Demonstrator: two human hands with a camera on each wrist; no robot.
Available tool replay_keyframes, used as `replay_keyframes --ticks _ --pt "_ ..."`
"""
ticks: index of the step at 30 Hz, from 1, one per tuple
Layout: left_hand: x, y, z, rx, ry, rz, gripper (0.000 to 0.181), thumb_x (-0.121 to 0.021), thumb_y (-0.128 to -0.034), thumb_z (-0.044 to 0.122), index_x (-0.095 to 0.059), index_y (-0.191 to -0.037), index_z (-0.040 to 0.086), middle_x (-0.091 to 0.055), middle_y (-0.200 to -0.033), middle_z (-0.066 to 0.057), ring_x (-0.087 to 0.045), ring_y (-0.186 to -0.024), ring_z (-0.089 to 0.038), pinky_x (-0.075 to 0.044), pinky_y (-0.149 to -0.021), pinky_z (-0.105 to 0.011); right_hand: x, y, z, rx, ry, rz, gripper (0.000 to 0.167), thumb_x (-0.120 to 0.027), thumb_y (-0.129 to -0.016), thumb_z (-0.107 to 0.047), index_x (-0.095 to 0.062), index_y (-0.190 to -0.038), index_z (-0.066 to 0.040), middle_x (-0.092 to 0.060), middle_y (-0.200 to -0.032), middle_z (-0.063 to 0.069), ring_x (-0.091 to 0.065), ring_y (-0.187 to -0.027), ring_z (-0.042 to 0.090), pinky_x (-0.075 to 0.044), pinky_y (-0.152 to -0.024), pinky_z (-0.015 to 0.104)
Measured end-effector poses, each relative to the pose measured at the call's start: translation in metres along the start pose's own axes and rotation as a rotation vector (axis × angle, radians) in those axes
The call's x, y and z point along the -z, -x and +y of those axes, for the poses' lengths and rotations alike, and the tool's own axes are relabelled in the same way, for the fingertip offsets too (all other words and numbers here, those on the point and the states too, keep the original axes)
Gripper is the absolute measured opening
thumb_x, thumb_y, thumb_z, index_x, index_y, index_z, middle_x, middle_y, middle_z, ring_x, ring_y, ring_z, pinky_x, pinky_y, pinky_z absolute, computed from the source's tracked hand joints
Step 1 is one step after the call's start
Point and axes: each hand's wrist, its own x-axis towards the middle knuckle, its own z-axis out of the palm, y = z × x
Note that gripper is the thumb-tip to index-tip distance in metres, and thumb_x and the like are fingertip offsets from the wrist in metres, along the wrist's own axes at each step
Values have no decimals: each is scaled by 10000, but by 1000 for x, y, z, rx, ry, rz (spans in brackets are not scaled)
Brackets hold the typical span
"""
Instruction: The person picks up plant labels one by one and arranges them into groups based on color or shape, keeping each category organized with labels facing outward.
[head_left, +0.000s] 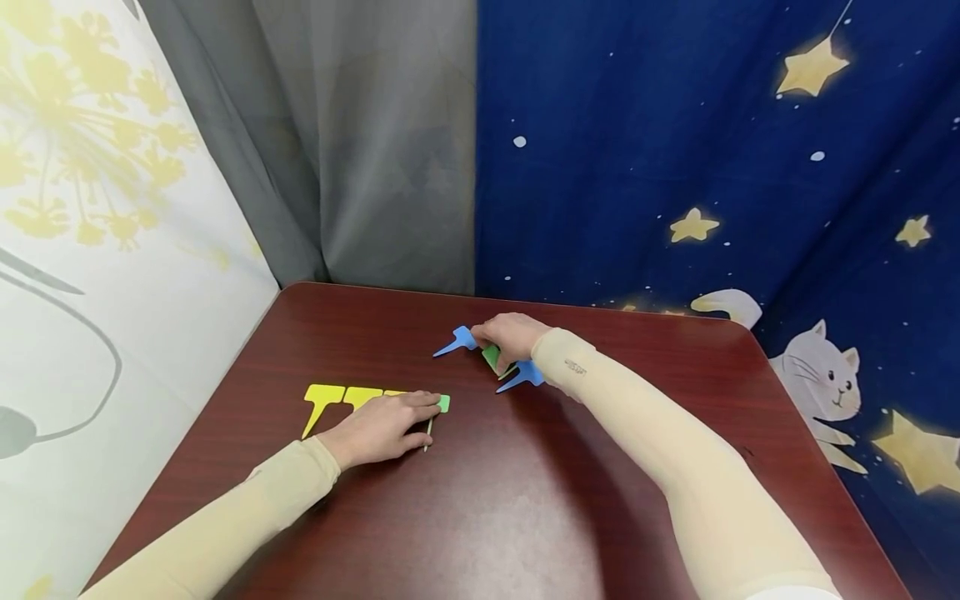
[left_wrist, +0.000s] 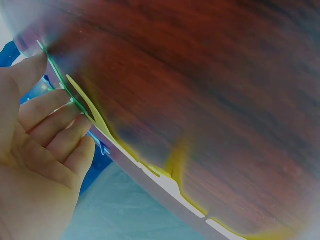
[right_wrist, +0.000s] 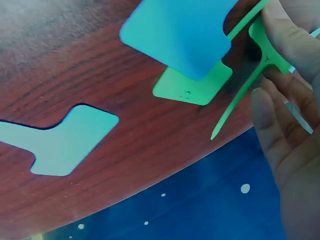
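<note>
Three yellow T-shaped tags (head_left: 324,395) lie in a row at the table's left. At the row's right end, the left hand (head_left: 378,429) rests its extended fingers and thumb on a green tag (head_left: 445,404), partly covering it and the third yellow tag. Farther back, the right hand (head_left: 513,335) is among blue and green tags. In the right wrist view, its thumb and fingers (right_wrist: 290,75) pinch a green tag (right_wrist: 269,56). Beside it, another green tag (right_wrist: 187,90) lies partly under a blue tag (right_wrist: 180,35); a second blue tag (right_wrist: 67,142) lies apart.
The dark red-brown table (head_left: 480,500) extends around the tags and towards the front. Behind it hang a grey curtain (head_left: 397,150) and a blue curtain (head_left: 637,150) with stars and a cat. A white patterned cloth (head_left: 150,275) is at the left.
</note>
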Motion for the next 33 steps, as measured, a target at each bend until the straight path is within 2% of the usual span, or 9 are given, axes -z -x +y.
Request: replay_keyframes --ticks 5,10,14,17,19,24,28,33 --pt "1 -2 0 -9 -9 -6 513 -728 -932 352 -653 -1342 55 -546 -1461 -80 -512 -1345 -259 -518 -971 -460 3 6 -2 -39 -130 43 367 -902 -770 -246 -578 -917 -157 -558 -777 -38 -545 -737 130 -468 -663 268" --pt "3 -2 -1 -10 -12 -19 525 -743 -920 364 -658 -1336 54 -554 -1453 -81 -519 -1339 -264 -525 -963 -451 12 12 -9 -32 -204 82 287 -874 -803 -192 -610 -894 -128 -571 -771 -28 -558 -713 125 -486 -661 269" --pt "4 -3 -1 -11 -13 -24 526 -747 -918 363 -660 -1332 52 -559 -1448 -83 -526 -1332 -262 -530 -955 -448 16 15 -13 -19 -238 99 254 -845 -835 -149 -662 -1010 -145 -619 -838 -45 -580 -745 109 -510 -705 269" --pt "3 -2 0 -8 -16 -33 528 -742 -921 369 -658 -1336 54 -554 -1454 -84 -526 -1332 -259 -536 -944 -451 16 16 -16 -11 -243 91 289 -814 -867 -127 -702 -1131 -161 -640 -883 -66 -587 -772 103 -518 -735 262" --pt "2 -2 0 -8 -19 -39 530 -740 -923 369 -655 -1339 52 -553 -1454 -90 -526 -1333 -264 -536 -943 -455 16 17 -18 -5 -245 84 289 -797 -882 -113 -724 -1159 -155 -649 -883 -71 -587 -769 111 -519 -736 264" --pt "-1 -2 0 -9 -29 -37 527 -738 -924 370 -656 -1341 59 -558 -1450 -86 -527 -1333 -259 -528 -958 -456 18 20 -26 -34 -302 101 157 -802 -874 -112 -749 -1014 -161 -659 -821 -50 -587 -712 124 -519 -677 264" --pt "0 -2 -1 -11 -31 -28 528 -744 -917 374 -663 -1335 61 -564 -1445 -80 -535 -1325 -253 -531 -953 -453 19 21 -32 -85 -446 111 104 -798 -876 -111 -720 -941 -136 -667 -793 -25 -631 -665 135 -549 -633 257" --pt "1 -4 -2 -21 -21 -7 526 -753 -911 373 -670 -1326 60 -572 -1435 -72 -546 -1313 -249 -537 -946 -443 20 24 -40 -152 -719 80 128 -777 -878 -31 -673 -950 -51 -682 -847 82 -713 -729 220 -606 -665 325"
